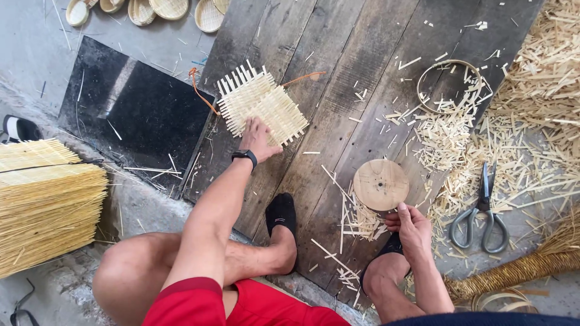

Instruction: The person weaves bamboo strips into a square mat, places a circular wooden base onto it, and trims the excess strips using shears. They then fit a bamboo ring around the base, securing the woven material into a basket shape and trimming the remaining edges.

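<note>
My left hand (258, 137) lies flat on the near edge of a square woven bamboo mat (261, 104) that rests on dark wooden planks (338, 72). A black watch sits on that wrist. My right hand (411, 226) grips the near edge of a round wooden disc (380, 183) with a small hole in its middle, held just above the planks. My legs are bent below, both feet in black socks on the boards.
Large scissors (482, 212) lie among bamboo offcuts at the right. A thin bamboo hoop (450, 84) sits at the upper right. A stack of bamboo strips (48, 202) is at the left, a black slab (133, 108) beside the planks, small woven baskets (163, 9) at the top.
</note>
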